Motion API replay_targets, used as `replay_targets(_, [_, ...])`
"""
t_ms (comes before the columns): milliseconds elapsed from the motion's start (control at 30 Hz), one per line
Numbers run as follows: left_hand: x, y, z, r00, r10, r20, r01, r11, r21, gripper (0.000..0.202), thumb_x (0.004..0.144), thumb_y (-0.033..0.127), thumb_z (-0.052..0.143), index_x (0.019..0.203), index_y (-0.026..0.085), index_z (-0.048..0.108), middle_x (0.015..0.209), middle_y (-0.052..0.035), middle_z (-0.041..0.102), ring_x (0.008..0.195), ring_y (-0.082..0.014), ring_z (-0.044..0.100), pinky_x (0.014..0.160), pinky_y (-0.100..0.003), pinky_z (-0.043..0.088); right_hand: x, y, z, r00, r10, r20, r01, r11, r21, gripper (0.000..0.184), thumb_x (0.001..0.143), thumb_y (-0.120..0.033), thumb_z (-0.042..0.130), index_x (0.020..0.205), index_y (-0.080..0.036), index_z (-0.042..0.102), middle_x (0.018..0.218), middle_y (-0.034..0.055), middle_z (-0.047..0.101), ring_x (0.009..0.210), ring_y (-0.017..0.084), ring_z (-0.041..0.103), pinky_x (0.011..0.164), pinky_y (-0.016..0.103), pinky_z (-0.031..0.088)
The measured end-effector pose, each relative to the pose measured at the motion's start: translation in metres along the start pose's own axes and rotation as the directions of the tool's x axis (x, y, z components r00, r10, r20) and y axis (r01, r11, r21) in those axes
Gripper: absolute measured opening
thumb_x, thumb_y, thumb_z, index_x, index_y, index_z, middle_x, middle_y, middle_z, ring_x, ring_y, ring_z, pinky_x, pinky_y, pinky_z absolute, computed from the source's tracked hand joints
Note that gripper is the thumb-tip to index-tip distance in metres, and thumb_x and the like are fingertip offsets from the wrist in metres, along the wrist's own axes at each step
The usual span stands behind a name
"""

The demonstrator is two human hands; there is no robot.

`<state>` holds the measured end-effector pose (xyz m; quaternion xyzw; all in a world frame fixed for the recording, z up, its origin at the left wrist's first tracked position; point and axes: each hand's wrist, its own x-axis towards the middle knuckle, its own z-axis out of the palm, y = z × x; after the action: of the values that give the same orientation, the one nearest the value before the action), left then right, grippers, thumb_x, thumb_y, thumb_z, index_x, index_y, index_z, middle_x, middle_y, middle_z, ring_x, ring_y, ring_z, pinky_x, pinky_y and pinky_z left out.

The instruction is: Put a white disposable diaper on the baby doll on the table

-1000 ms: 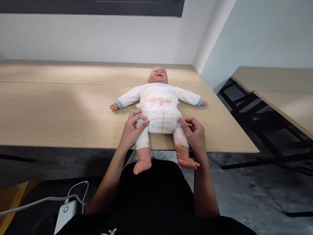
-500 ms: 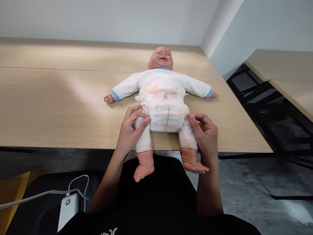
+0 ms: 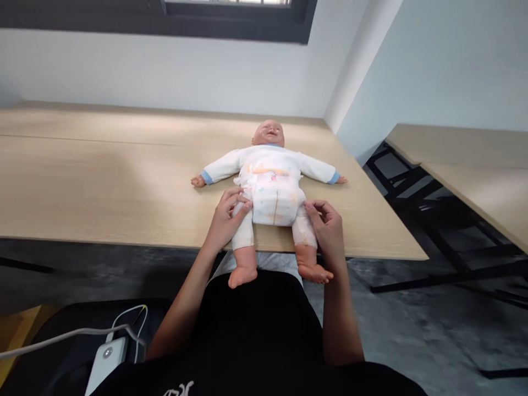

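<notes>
A baby doll (image 3: 311,165) lies on its back, head away from me, in a white top with blue cuffs and white leggings. A printed diaper (image 3: 274,204) is wrapped around its hips and belly, over the clothes. At the diaper's left leg edge, my left hand (image 3: 226,219) is closed in a pinch, its wrist beside the doll's leg. My right hand (image 3: 329,226) pinches the opposite leg edge with thumb and forefinger. The doll's bare feet stick out past the table's front edge, over my lap.
The wooden table (image 3: 103,198) runs up to the wall, under a dark window frame (image 3: 231,25). A second table (image 3: 474,148) stands to the right. At lower left, a white power bank (image 3: 108,360) with a cable rests on a black chair (image 3: 61,357).
My view has tilted up, so the window frame now shows and the doll looks smaller. Both hands stay at the diaper's leg edges.
</notes>
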<state>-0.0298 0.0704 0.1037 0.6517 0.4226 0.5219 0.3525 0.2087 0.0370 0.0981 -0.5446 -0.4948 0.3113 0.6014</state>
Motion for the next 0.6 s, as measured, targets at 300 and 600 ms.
replay_targets(300, [0.0,-0.001,0.0,1.0,0.004,-0.003,-0.004,1.0,-0.003,0.022,0.09,0.042,0.065,0.088,0.02,0.068,0.126,-0.0098,0.058,0.13,-0.0264,0.052,0.104,-0.038,0.047,-0.001,0.003,0.001,0.999,0.031,0.02,-0.032,0.998,0.051,0.04,0.084,-0.059,0.07,0.089,-0.019,0.065,0.091,0.0047,0.068,0.085,0.021,0.063,0.074,0.031,0.051])
replay_targets(600, [0.015,-0.008,-0.012,0.932,-0.361,-0.021,0.33,0.873,-0.359,0.058,0.083,0.044,0.073,0.132,0.022,0.05,0.129,-0.0102,0.061,0.115,-0.0211,0.063,0.099,-0.034,0.052,0.01,0.005,-0.011,0.999,0.014,-0.035,-0.015,0.999,-0.03,0.051,0.08,-0.061,0.072,0.109,-0.02,0.06,0.12,0.0117,0.064,0.111,0.026,0.062,0.096,0.043,0.052])
